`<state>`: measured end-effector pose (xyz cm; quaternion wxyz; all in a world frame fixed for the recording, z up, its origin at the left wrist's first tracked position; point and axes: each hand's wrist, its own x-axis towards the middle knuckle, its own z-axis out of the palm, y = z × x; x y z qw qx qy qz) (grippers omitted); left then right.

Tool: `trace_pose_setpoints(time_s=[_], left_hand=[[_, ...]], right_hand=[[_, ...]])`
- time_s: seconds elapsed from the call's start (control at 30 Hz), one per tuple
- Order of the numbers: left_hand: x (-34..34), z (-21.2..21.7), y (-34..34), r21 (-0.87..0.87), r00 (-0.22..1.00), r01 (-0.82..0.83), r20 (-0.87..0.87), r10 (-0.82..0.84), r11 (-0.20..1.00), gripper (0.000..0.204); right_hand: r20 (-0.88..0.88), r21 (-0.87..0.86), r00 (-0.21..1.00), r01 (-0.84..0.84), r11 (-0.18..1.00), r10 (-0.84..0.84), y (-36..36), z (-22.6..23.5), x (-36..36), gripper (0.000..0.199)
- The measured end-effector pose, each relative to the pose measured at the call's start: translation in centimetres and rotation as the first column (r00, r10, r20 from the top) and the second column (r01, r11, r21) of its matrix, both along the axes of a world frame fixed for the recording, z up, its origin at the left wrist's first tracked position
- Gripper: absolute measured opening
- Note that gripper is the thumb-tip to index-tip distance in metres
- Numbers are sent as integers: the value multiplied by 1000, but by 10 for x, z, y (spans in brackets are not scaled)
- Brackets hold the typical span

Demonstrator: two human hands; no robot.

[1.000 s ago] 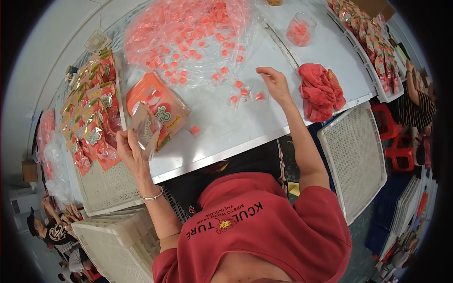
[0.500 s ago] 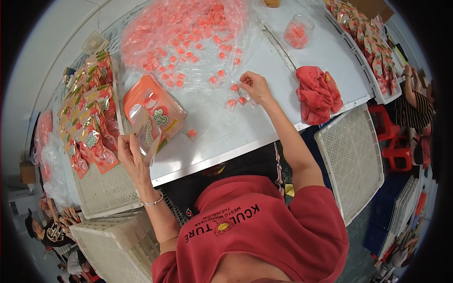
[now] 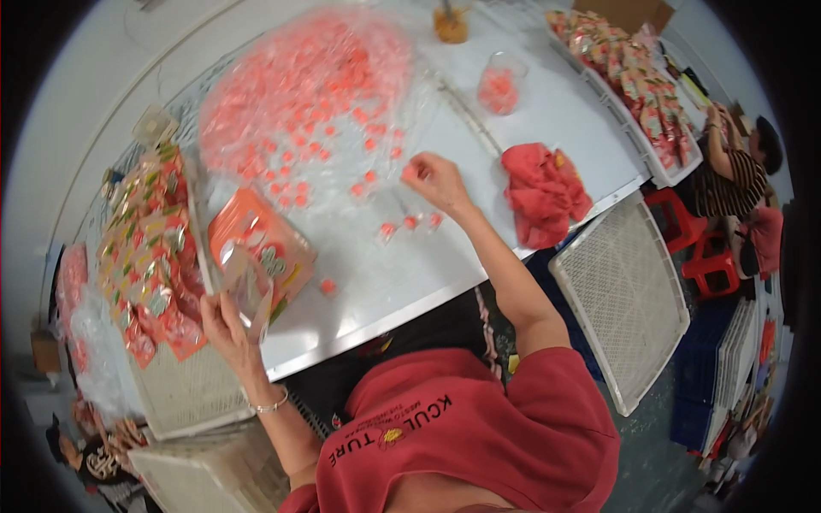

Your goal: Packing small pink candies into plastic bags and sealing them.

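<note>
My left hand (image 3: pixel 224 323) is closed around the edge of an upright plastic pouch (image 3: pixel 248 278) with a clear, shiny side. Flat beside it lies a stack of red-and-pink printed pouches (image 3: pixel 286 256). My right hand (image 3: pixel 436 184) hovers over the table with thumb and fingers pinched together; what they hold, if anything, is blurred. Just below it, several wrapped red candies (image 3: pixel 410 222) lie in a short row. A lone wrapped candy (image 3: pixel 327 285) rests near the table's front edge. Beyond my hands, a large clear bag (image 3: pixel 299 77) spills many more wrapped candies.
Filled pouches (image 3: pixel 154 265) crowd a tray on the left. A red cloth (image 3: pixel 543 192) and a clear jar of candies (image 3: pixel 500 85) stand to the right. Another tray of pouches (image 3: pixel 633 81) is at far right, near a person in stripes (image 3: pixel 727 171). White crates (image 3: pixel 629 299) flank me.
The view has shifted, so the table sits lower and further left. My right hand has moved slightly away from me, off the nearby candies. My left hand keeps its hold on the pouch.
</note>
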<state>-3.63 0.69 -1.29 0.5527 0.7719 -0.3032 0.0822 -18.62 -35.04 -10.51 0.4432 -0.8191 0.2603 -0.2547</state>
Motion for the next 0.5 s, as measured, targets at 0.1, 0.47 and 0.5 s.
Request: trace_pose_setpoints(time_s=[0.1, 0.47, 0.5], left_hand=[[0, -1, 2, 11, 999, -11, -32, 11, 1000, 22], [-9, 18, -4, -23, 995, -71, -75, 69, 997, 20], [-7, 20, -4, -87, 996, -56, -77, 50, 995, 22]], right_hand=[[442, -273, 853, 423, 864, -278, -75, 50, -1, 20], [343, -877, 705, 477, 57, -621, -196, 69, 14, 26], [395, -839, 771, 525, 146, -500, -177, 72, 26, 25]])
